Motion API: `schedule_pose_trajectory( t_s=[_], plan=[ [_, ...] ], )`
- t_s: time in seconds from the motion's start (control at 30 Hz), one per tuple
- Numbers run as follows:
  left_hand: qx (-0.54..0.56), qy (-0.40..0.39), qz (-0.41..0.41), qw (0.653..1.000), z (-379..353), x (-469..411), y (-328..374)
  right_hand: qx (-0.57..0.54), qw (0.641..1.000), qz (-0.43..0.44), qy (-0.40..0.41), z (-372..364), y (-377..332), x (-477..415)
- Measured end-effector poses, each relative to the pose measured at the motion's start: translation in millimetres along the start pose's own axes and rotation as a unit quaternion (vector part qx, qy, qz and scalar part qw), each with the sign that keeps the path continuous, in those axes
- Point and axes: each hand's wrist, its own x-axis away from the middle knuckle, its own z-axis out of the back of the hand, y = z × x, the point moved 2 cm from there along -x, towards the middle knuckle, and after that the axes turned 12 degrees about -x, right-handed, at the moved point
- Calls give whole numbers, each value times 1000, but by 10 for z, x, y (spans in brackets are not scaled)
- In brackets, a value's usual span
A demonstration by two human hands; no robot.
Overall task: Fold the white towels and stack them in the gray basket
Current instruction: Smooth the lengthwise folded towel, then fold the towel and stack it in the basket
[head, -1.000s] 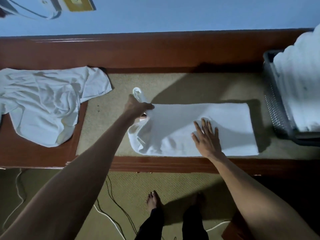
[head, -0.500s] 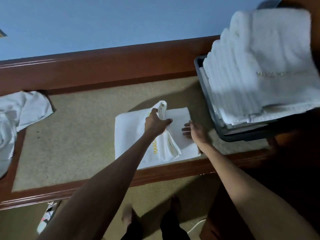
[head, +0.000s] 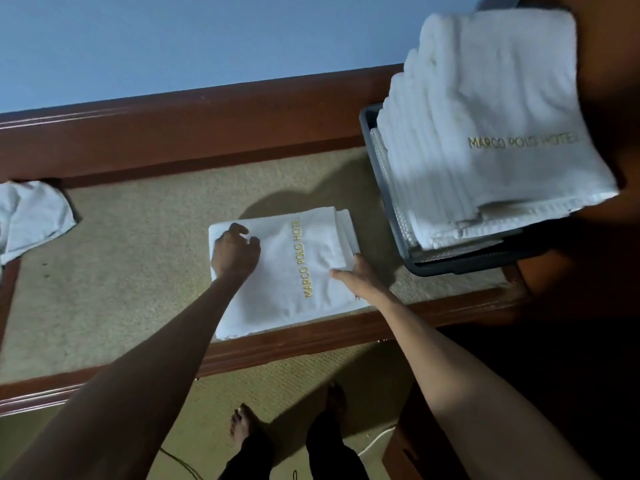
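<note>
Head view: folded towel (head: pixel 294 268) lies flat at centre, so I judge the folding done. Left hand (head: pixel 235 251) sits bent-fingered on its 10 o'clock corner, pinching or pressing I cannot tell; right hand (head: pixel 358 277) grasps its 3 o'clock edge. Next I'd lift it level to the gray basket (head: pixel 446 268) at 2 o'clock, onto the tall stack (head: pixel 485 116).

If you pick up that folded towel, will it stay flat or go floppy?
Probably floppy: the towel is soft cloth with loose layers showing at its right edge, so it may sag or unfold if lifted by one side. It likely won't slide on the rough mat.
</note>
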Motion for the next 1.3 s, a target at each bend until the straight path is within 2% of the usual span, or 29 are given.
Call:
schedule_pose_trajectory(
  t_s=[0.07,0.13,0.23,0.33,0.4,0.47,0.53,0.63,0.7,0.77,0.83,0.93,1.03,1.17,1.3],
  plan=[
    [-41,28,17,999,-43,-16,-185,3,1000,-1,8,97,37,-4],
    [-48,6,63,997,-118,-20,-339,18,1000,-9,19,188,78,4],
    [57,-79,122,988,-239,-9,-476,57,998,-8,25,250,102,3],
    [160,-141,158,964,-300,-8,-611,103,988,75,87,222,82,18],
    [236,-175,165,942,-303,20,-705,135,966,150,164,188,42,24],
    [294,-251,166,907,-257,97,-789,155,939,228,204,116,-52,6],
    [286,-336,151,884,-239,145,-922,157,927,285,188,-15,-194,-27],
    [278,-429,101,854,-201,124,-1058,157,923,321,142,-279,-436,-105],
    [283,-467,76,834,-198,83,-1080,161,920,335,125,-486,-591,-167],
    [275,-496,17,823,-125,54,-1005,162,922,336,105,-694,-740,-228],
    [252,-508,-29,823,-20,-56,-929,163,923,337,87,-877,-890,-290],
    [170,-537,-37,825,174,-423,-954,173,925,325,91,-1066,-1087,-429],
    [28,-490,-78,868,417,-993,-999,169,906,364,137,-1186,-1263,-605],
    [-130,-294,-137,937,732,-1748,-761,160,890,388,177,-1304,-1524,-839],
    [-125,-142,-231,954,770,-2249,-404,165,887,376,210,-1400,-1711,-1130]
  ],
)
